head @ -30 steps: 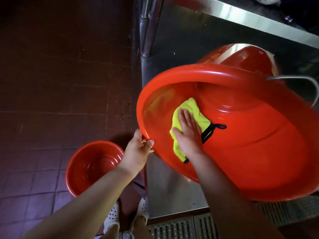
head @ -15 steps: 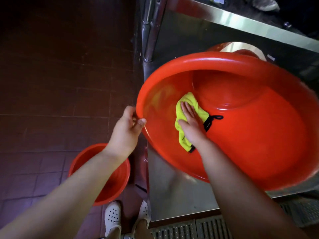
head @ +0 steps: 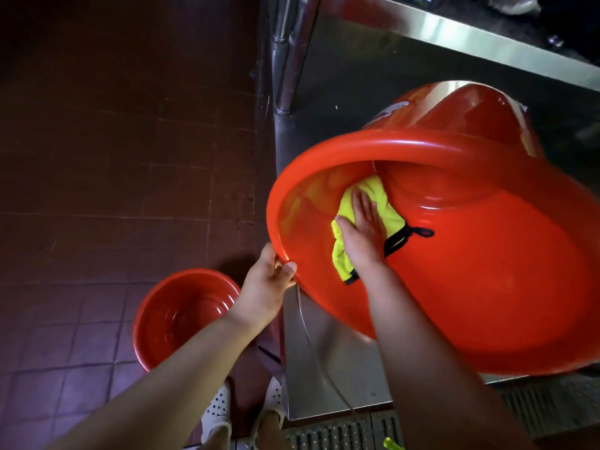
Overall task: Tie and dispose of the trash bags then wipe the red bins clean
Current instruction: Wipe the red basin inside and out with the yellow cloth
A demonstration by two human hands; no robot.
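Change since earlier frame: large red plastic bin (head: 487, 271) tilted further toward the camera, underside of its base now showing above the rim; left hand (head: 266, 287) lower on the rim than half a second ago; small red plastic basin (head: 181, 313) more fully exposed on the floor.
Large bin position: lying tilted on its side over the stainless steel lower shelf (head: 324, 378), mouth open toward the viewer.
Right hand (head: 362, 227): inside the bin, palm down, fingers straight and lying close together, thumb spread to the left; presses the cloth flat against the inner wall near the bottom corner.
Cloth: yellow-green microfibre cloth with black edging (head: 344, 254), bunched under the palm, black hanging loop sticking out to the right.
Left hand grip: thumb curled over the lower left rim of the large bin, remaining fingers wrapped behind the rim and largely hidden.
Small basin position: upright on the dark red tiled floor (head: 97, 173), left of the shelf unit, apart from the large bin, partly covered by the left forearm.
Shelf unit: steel leg (head: 287, 60) at upper centre, steel edge running across the top right.
Floor detail: metal drain grating (head: 341, 433) along the bottom edge.
Footwear: white perforated shoes (head: 217, 407) near the shelf corner.
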